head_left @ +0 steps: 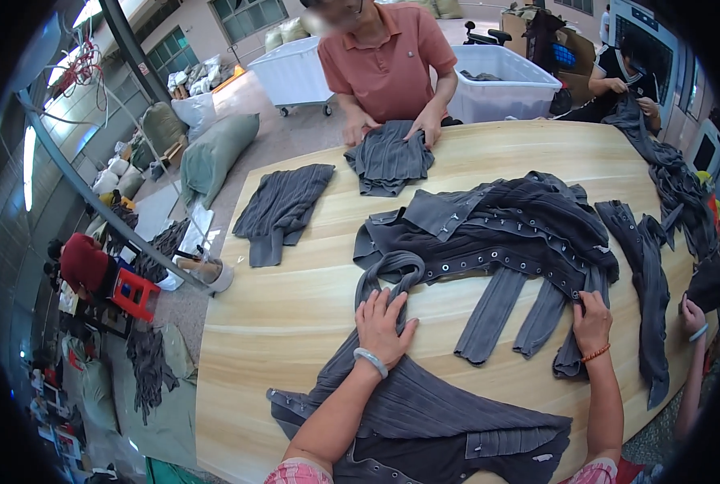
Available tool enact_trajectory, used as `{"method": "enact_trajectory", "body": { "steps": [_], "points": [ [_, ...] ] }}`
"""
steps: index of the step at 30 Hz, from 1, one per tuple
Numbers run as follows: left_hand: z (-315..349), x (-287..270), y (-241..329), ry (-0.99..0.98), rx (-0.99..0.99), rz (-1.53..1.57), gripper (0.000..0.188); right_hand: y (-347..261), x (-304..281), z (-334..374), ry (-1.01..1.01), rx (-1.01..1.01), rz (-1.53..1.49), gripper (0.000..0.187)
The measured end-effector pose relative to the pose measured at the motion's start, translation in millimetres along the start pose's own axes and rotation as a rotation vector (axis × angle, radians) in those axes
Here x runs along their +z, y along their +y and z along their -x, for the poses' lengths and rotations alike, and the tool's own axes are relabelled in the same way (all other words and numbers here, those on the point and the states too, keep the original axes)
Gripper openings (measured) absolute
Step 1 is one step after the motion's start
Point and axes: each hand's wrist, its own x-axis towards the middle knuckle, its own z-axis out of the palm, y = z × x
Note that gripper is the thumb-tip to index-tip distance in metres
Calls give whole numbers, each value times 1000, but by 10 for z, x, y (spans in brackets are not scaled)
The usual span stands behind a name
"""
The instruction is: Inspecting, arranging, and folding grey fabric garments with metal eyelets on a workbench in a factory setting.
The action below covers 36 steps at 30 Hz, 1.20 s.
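Observation:
A dark grey ribbed cardigan (457, 395) lies spread on the table in front of me, one sleeve looped upward. My left hand (384, 331) rests on that sleeve, fingers stretched out and apart. Beyond it is a heap of similar cardigans (489, 234) with metal snaps along their edges and sleeves hanging toward me. At the heap's near right edge, my right hand (592, 323) has its fingers closed on the snap border of one cardigan. The fingertips' exact hold is partly hidden.
Across the table (287, 323), a person in a salmon shirt (392, 64) handles a folded garment (390, 157). Another folded garment (283, 210) lies to the left. More garments (638, 290) line the right edge, near another person's hand (693, 315). White bins (505, 81) stand behind.

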Motion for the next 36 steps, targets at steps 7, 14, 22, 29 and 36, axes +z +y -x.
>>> {"method": "enact_trajectory", "body": {
  "steps": [7, 14, 22, 29, 36],
  "points": [
    [-71, -59, -55, 51, 13, -18, 53, -239, -190, 104, -73, -54, 76, 13],
    [-19, 13, -30, 33, -28, -44, 57, -411, -469, 386, -118, -43, 29, 19],
    [482, -155, -53, 88, -246, -192, 67, -940, -208, 368, -211, -168, -108, 19],
    [415, -160, -110, 70, -281, -222, 69, -1533, 432, -64, -194, -268, -274, 16],
    [292, -116, -65, 65, -222, -179, 67, -1714, 857, -621, 33, -319, -108, 27]
  ]
}}
